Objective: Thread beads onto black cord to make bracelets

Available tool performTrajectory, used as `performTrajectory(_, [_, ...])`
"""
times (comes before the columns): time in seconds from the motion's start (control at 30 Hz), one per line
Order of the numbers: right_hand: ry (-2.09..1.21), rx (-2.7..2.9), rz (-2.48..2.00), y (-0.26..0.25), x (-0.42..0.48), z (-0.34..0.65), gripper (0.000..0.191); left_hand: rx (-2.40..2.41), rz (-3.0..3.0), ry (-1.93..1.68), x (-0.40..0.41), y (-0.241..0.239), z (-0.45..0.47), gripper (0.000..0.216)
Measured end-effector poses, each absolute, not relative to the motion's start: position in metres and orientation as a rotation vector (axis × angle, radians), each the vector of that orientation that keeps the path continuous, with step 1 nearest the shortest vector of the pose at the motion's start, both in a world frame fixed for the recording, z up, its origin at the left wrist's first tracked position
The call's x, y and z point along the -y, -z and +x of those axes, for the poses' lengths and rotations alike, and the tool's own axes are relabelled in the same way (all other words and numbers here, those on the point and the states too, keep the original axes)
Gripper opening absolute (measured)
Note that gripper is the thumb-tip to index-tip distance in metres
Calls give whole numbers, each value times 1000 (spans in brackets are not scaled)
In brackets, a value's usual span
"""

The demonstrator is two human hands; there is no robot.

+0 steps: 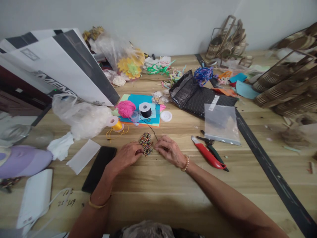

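Note:
A small woven patch of multicoloured beads [146,143] lies on the wooden table [158,188] between my hands. My left hand [126,156] pinches its lower left edge, fingers closed. My right hand [168,150] rests on its right side, fingers curled and pinched on a thin black thread [151,129]. That thread runs up to a black thread spool [145,109] standing on coloured paper sheets [141,100]. A pink yarn ball [126,108] sits left of the spool.
Red-handled pliers [208,156] lie right of my right hand, a black phone [99,168] left of my left hand. A yellow cord spool [115,125], plastic bags [81,117], a clear zip bag [221,124] and a black mailer [195,96] lie beyond. Wooden baskets [284,86] fill the right.

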State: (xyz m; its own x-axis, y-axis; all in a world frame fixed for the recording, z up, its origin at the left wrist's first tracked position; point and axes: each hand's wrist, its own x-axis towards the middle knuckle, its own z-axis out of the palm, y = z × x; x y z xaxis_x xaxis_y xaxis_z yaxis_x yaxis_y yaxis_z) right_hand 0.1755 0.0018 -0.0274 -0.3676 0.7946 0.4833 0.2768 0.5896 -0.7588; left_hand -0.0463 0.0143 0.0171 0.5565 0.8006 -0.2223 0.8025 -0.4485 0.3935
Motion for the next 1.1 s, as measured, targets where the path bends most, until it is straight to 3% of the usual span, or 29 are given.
performTrajectory(0.4, [-1125, 1294, -1063, 33, -9, 181, 20, -1310, 2337, 51, -14, -24, -41, 17])
performTrajectory(1.1, [-1118, 999, -1132, 37, -19, 190, 21, -1298, 2331, -42, -14, -23, -44, 14])
